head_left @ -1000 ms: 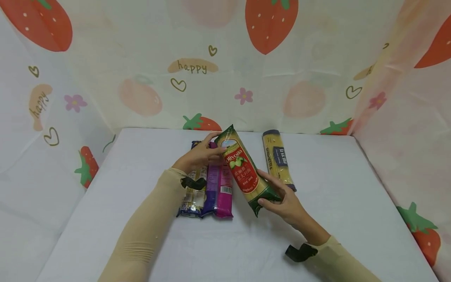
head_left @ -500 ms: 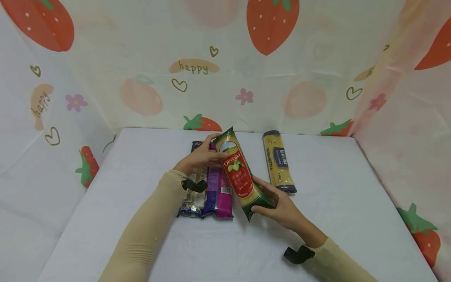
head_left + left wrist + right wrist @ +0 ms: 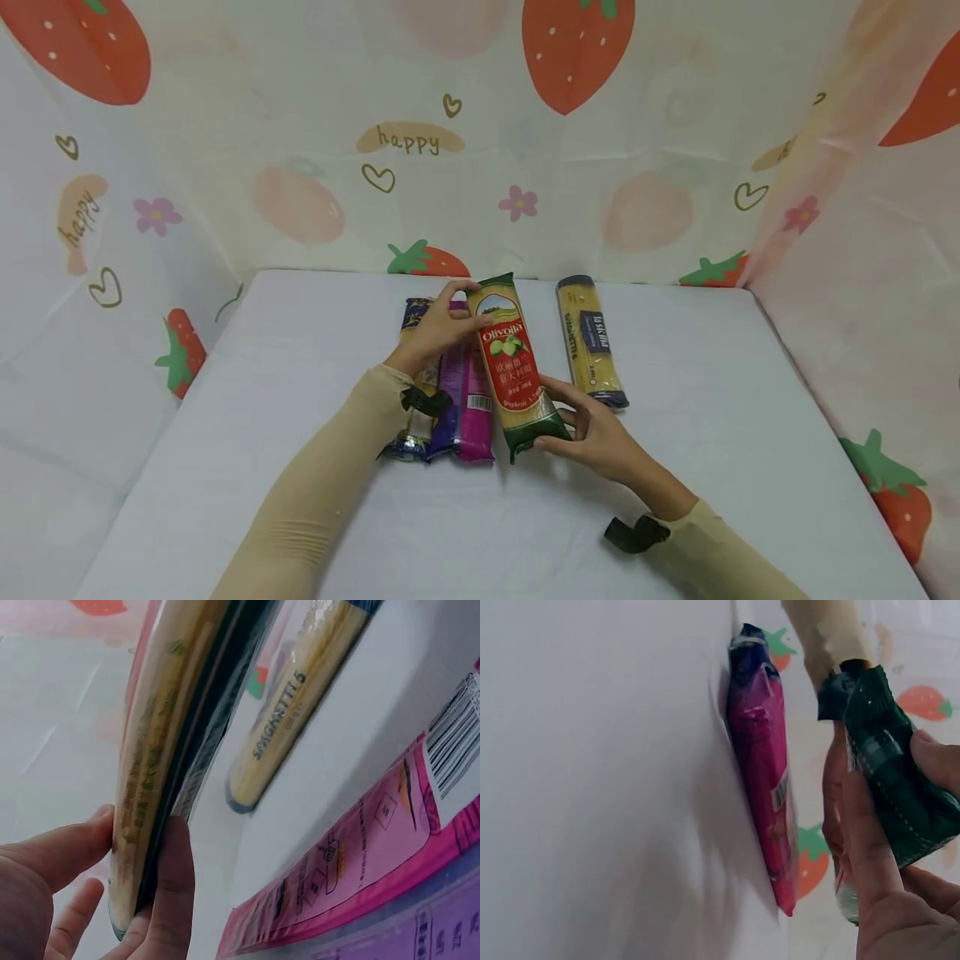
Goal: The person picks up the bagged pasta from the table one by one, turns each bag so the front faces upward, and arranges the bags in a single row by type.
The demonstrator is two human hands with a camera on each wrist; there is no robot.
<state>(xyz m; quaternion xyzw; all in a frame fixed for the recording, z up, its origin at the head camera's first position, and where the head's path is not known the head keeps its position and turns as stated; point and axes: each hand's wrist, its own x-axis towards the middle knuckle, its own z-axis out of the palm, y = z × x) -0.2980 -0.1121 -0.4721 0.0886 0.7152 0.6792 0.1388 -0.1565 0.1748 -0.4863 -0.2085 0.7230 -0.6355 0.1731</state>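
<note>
Just above the white table [image 3: 450, 533], tilted, hung the Olivoila pack [image 3: 513, 371], left hand [image 3: 435, 331] pinching its 11 o'clock end, right hand [image 3: 603, 440] gripping the 5 o'clock end. Around nine o'clock lay a purple-and-pink pack [image 3: 461, 414], then a blue-and-gold pack [image 3: 418, 429] right beside it. Those two looked done to me; Olivoila wasn't set down yet, and the La Sicilia pack [image 3: 592, 342] at two-thirty sat apart, probably left to do.

In the head view we are seeing soft, dim light, faint shadows falling across the tabletop [image 3: 465, 533] at lower centre. Near the top of the left wrist view, glare is whitening the spaghetti packet [image 3: 281, 712]; in the right wrist view, blur is softening the green packet [image 3: 900, 787].
</note>
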